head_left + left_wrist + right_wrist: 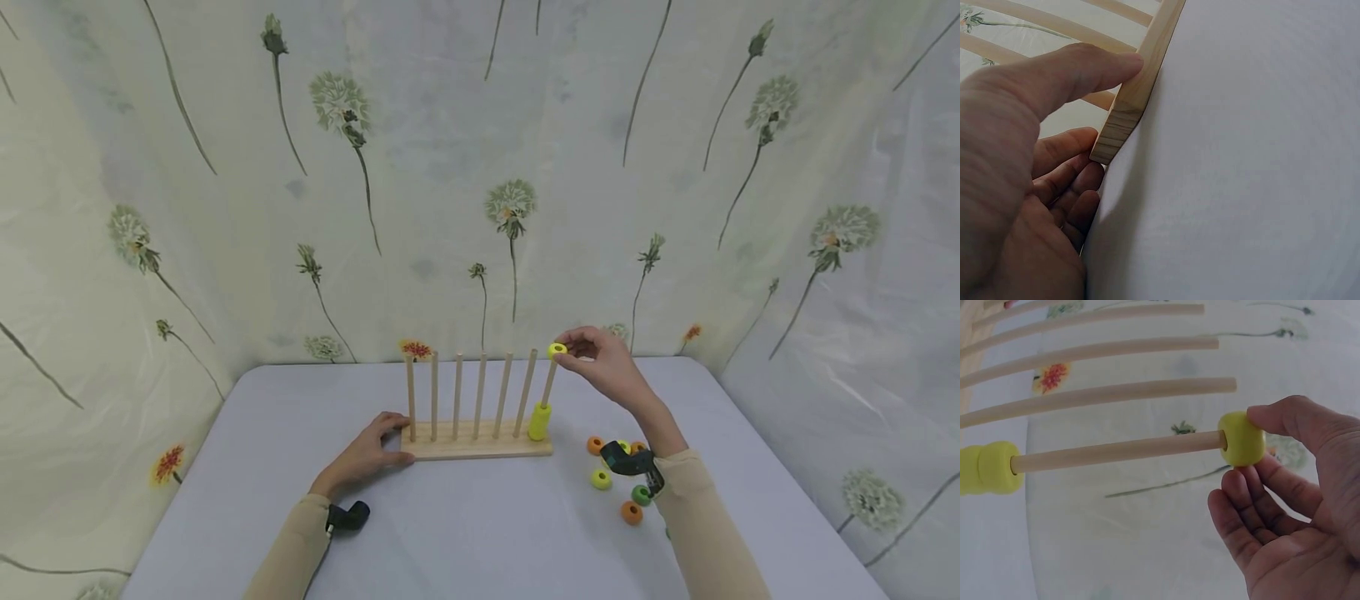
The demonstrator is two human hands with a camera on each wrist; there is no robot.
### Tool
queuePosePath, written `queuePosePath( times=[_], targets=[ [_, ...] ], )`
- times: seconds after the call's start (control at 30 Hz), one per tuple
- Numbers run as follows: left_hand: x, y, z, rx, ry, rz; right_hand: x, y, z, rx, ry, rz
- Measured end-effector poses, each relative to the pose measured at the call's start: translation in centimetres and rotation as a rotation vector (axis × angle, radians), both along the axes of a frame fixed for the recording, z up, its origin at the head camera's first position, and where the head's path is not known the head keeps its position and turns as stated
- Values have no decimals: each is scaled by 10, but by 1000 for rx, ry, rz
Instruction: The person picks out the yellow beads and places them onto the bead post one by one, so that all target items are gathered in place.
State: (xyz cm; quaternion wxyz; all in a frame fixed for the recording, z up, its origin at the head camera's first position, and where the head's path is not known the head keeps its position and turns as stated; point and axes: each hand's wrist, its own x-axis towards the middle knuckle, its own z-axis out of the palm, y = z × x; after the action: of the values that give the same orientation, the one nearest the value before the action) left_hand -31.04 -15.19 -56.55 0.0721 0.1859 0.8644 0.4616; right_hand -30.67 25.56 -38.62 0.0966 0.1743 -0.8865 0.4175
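Note:
A wooden peg rack (480, 451) with several upright pegs stands on the table. My left hand (367, 450) grips its left end, thumb on the front edge and fingers at the end behind it, as the left wrist view shows. Between thumb and forefinger, my right hand (603, 362) pinches a yellow bead (1243, 439) at the top of the rightmost peg (1122, 450). The peg's tip enters the bead's hole. Stacked yellow beads (539, 422) sit at the foot of that same peg. The other pegs carry no beads.
Loose beads lie on the table right of the rack, partly hidden under the right forearm: an orange bead (632, 512), a green bead (641, 495), a yellow bead (601, 479) and others. Behind the white table (450, 533) hangs a flowered curtain (420, 208).

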Motion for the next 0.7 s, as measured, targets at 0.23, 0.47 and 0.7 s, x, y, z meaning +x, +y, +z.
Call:
queuePosePath(
  times=[0.23, 0.47, 0.7],
  targets=[
    [-1, 0, 0, -3, -6, 5, -1, 0, -4, 3, -13, -11],
    [1, 1, 2, 5, -5, 4, 0, 0, -7, 14, -24, -26],
    [3, 1, 3, -4, 5, 6, 0, 0, -7, 5, -25, -28]
  ],
)
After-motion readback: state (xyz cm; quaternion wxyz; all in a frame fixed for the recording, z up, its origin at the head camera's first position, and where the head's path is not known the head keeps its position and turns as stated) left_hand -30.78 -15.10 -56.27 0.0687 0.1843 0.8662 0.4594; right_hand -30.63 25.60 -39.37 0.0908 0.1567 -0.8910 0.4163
